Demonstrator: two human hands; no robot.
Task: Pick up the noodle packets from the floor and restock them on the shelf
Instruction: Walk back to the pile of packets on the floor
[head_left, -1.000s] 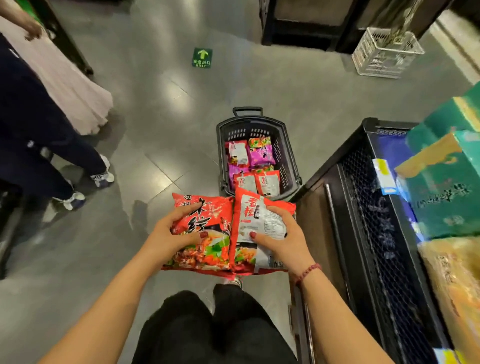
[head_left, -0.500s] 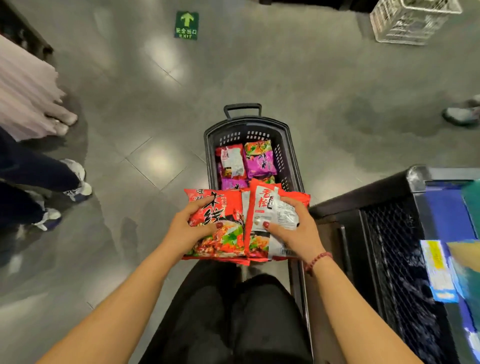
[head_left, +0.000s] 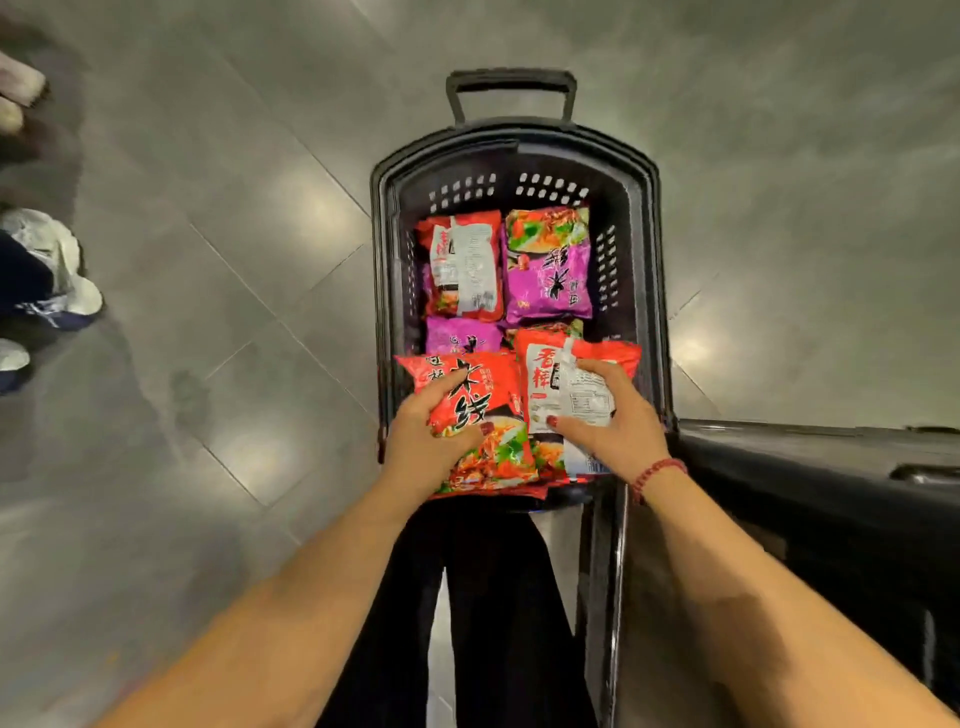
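Left hand: your left hand (head_left: 431, 441) grips the red packet (head_left: 483, 379) at its near left corner, thumb across the printed face.
Right hand: your right hand (head_left: 610, 431) clasps the white-backed packet (head_left: 550, 374), fingers curled over its far side and thumb on the label.
Packets in hand: they sit side by side, touching, above the near end of the basket (head_left: 382, 270). You cannot tell whether they rest on the pile below.
Grip: the film looks slippery and puffed with air, so squeeze lightly. A hard squeeze likely cracks the noodles.
Lift: raise both straight up and level until they clear the rim.
Carry: swing right toward the shelf (head_left: 805, 467), just beside the basket, and mind its black edge by your right wrist.
Left in the basket: a purple packet (head_left: 550, 270) and others lie flat at the far end, for later trips.
Bystanders: shoes (head_left: 62, 280) stand on the floor (head_left: 208, 182) well to your left, so tuck your elbows in.
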